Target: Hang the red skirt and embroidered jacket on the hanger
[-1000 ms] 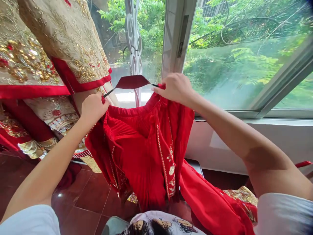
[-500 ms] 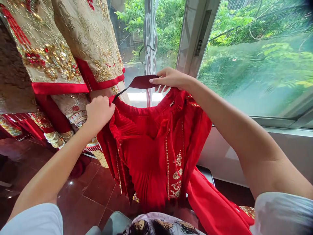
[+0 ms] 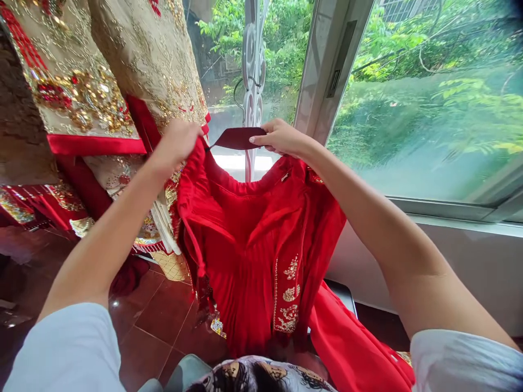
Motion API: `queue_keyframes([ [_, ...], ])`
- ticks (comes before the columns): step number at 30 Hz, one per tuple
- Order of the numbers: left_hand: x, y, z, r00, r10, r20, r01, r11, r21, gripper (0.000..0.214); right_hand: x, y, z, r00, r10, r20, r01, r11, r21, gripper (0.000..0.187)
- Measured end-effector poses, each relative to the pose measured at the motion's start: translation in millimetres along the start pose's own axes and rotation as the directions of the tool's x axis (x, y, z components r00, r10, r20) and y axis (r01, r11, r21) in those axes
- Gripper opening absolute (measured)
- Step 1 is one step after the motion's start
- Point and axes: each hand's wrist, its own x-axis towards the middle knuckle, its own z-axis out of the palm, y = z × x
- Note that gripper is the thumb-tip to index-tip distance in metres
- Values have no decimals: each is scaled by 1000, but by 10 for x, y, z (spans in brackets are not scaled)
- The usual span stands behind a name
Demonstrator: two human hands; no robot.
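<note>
A red pleated skirt (image 3: 241, 261) with a gathered waistband and gold-beaded panels hangs in front of me. My left hand (image 3: 180, 142), slightly blurred, is closed on the left end of its waistband, raised high. Above the waist opening is a dark maroon hanger (image 3: 236, 138) with a thin black arm running into the waistband by that hand. My right hand (image 3: 284, 137) pinches the hanger's right part, thumb in front. Just below this hand, the waistband's right end hangs around the hanger's hidden right arm.
Beige garments with gold sequins and red hems (image 3: 98, 139) hang at the left. A window (image 3: 425, 120) with a metal frame is on the right, and a white scrolled metal post (image 3: 251, 92) stands ahead. Red cloth (image 3: 355, 343) drapes over a seat at lower right.
My left hand has moved up and slightly right, lifting the left end of the skirt's waistband along the hanger's arm. My right hand keeps its hold on the hanger.
</note>
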Motion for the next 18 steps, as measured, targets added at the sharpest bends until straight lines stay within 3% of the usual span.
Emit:
queue_keyframes([
  [1,-67,27,66,1000,1,31,-2,999,43,30,-12,6,11,1000,-10,-11,10,1000,-11,31],
  [3,-213,24,135,980,-8,199,-12,995,99,36,-33,12,31,1000,-24,-17,23,999,-25,32],
  [5,-337,-46,89,950,2,311,-27,997,75,43,-37,25,45,999,-44,-24,43,999,-32,33],
  [6,-379,-105,29,966,28,257,-43,998,53,45,-31,39,49,998,-55,-30,54,998,-37,33],
  [8,-419,-272,-117,993,117,-19,-115,989,97,41,-13,79,55,997,-70,-39,67,996,-58,34],
  [10,-409,-491,-216,959,207,-193,-177,971,163,32,-19,107,67,995,-76,-67,69,992,-105,34],
  [12,-377,-727,-209,969,213,-123,-201,974,109,38,-84,76,109,979,-87,-183,50,979,-199,32],
  [15,-333,-996,-39,983,183,11,-183,983,-1,47,-295,-127,294,867,-186,-462,-4,925,-380,28],
  [17,-311,-1073,88,985,173,-8,-173,985,21,48,-441,-311,524,831,-257,-494,12,895,-446,28],
  [18,-302,-1085,134,984,174,-33,-172,984,36,48,-488,-392,662,856,-254,-449,30,893,-449,30],
])
